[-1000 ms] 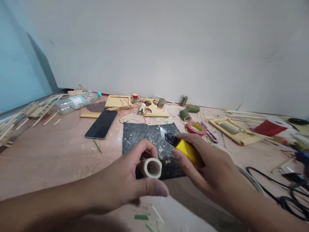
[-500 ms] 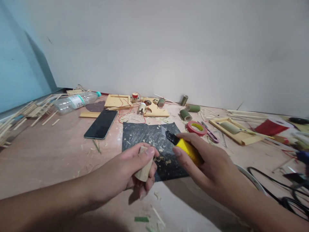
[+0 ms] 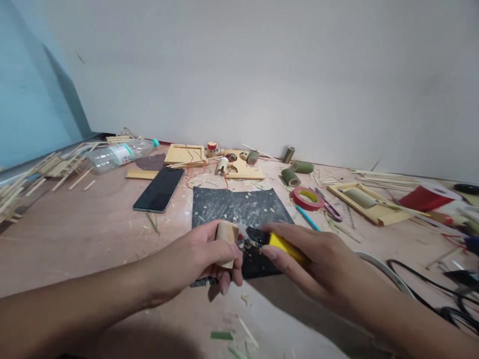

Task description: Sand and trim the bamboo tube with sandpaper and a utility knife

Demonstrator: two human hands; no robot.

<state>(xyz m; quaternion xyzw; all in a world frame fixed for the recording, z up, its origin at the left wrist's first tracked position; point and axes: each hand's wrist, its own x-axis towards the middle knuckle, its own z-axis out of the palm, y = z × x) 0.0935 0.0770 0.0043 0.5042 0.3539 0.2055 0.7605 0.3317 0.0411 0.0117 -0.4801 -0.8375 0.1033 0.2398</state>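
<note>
My left hand (image 3: 198, 259) is closed round a short pale bamboo tube (image 3: 226, 235), held upright over the near edge of a dark cutting mat (image 3: 239, 209). My right hand (image 3: 318, 259) grips a yellow and black utility knife (image 3: 275, 240). Its blade tip points left and meets the side of the tube. Small shavings lie on the mat under the blade.
A black phone (image 3: 160, 189) lies left of the mat, a plastic bottle (image 3: 118, 154) beyond it. Red tape roll (image 3: 309, 198), scissors (image 3: 329, 207), green bamboo pieces (image 3: 290, 177), wooden frames (image 3: 368, 204) and sticks litter the floor. Black cables (image 3: 430, 284) lie at the right.
The left hand turned the tube from open end facing me to upright and lowered it. The knife came left and down until its blade touches the tube.
</note>
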